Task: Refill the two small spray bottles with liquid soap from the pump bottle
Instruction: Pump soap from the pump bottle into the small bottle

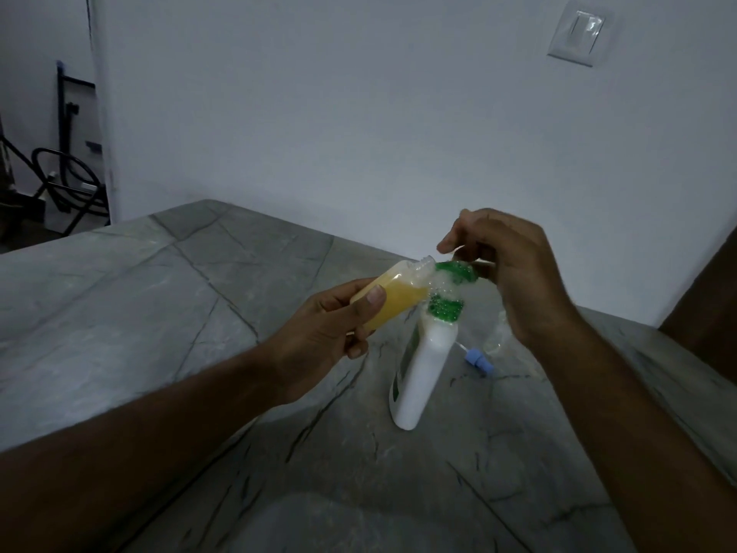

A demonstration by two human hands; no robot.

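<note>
My left hand (pixel 327 333) grips a small clear spray bottle (pixel 393 297) holding yellow soap, tilted with its uncapped neck against the nozzle of the green pump head (pixel 458 273). White foam clings to the pump head and its green collar. The white pump bottle (pixel 420 373) stands on the grey counter (pixel 159 297). My right hand (pixel 514 269) hovers over the pump head with curled fingers resting on its back. A second clear small bottle (pixel 496 337) stands behind my right wrist, mostly hidden. A blue spray cap (pixel 476 359) with a thin tube lies on the counter beside it.
A white wall with a light switch (pixel 576 33) runs behind the counter. The counter's left edge drops off toward a dark room with black metal frames (pixel 64 173). A dark brown surface (pixel 702 305) rises at the far right.
</note>
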